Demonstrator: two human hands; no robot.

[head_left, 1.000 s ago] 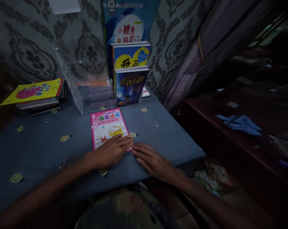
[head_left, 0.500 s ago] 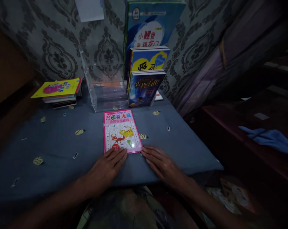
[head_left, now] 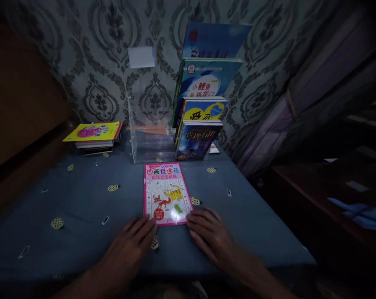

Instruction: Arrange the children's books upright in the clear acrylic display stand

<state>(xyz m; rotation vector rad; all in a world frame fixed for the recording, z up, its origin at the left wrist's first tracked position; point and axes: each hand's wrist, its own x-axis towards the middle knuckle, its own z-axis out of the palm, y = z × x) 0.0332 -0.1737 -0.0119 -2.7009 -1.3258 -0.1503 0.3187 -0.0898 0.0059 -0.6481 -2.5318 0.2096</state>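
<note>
A pink picture-puzzle book (head_left: 167, 195) with a fox and a striped cat on its cover lies flat and closed on the blue tablecloth (head_left: 91, 241). My left hand (head_left: 132, 243) rests at the book's lower left corner, its fingers stretched out and fingertips at the edge. At the lower right corner lies my right hand (head_left: 211, 232), fingers extended side by side, their tips touching the book's edge. Neither hand grips anything.
Behind the book stands a clear acrylic book rack (head_left: 150, 153). Several upright books (head_left: 198, 141) fill its right side in tiers. To the left is a stack of books (head_left: 94, 135) with a yellow one on top. A curtain (head_left: 269, 128) hangs at the right.
The view has tilted up, showing more of the rack and wall. My left hand has slid left from the book's bottom edge to its corner. My right hand stays at its corner.
</note>
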